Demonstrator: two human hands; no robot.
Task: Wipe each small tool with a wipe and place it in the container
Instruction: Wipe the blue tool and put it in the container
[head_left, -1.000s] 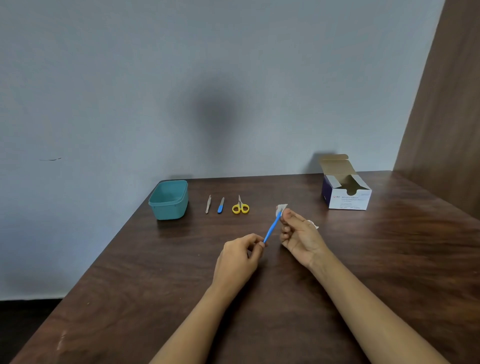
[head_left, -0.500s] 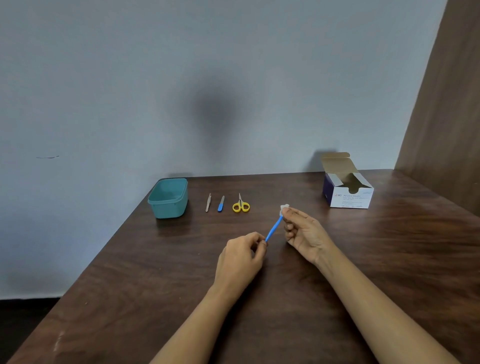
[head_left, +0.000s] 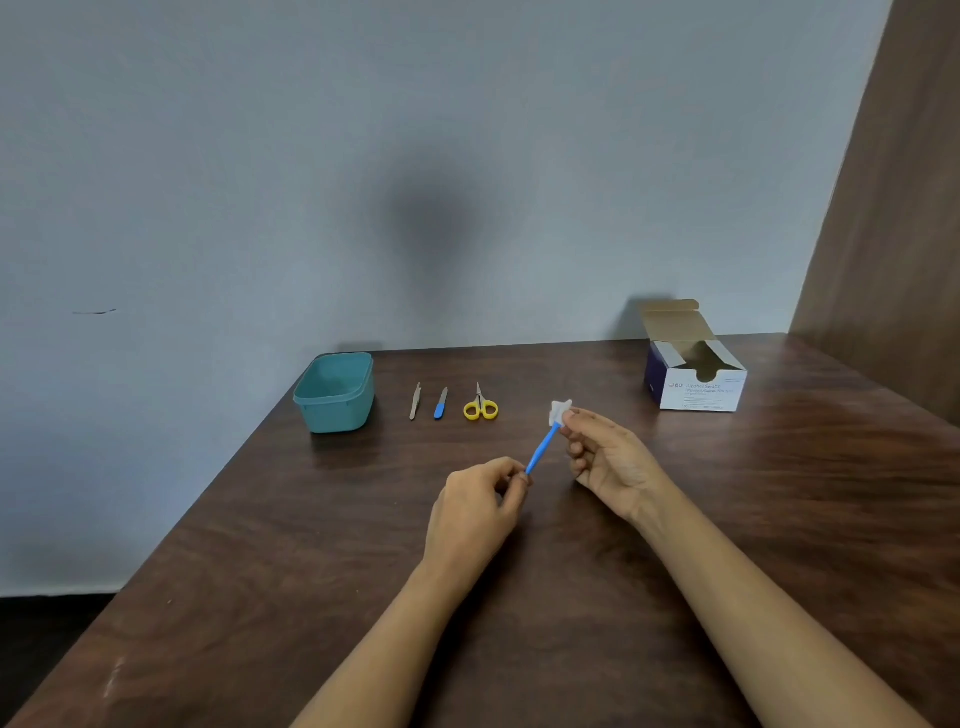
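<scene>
Blue-handled tool is held in the air above the middle of a dark wooden desk, slanting away from the viewer. The left hand pinches its near end between fingertips. The right hand pinches a white wipe around its far tip. This looks like the wiping step for this tool. Next, it likely needs carrying to the teal container at the far left. Tweezers, a blue file and yellow scissors lie in a row beside the container, apparently waiting. An open box of wipes stands far right.
</scene>
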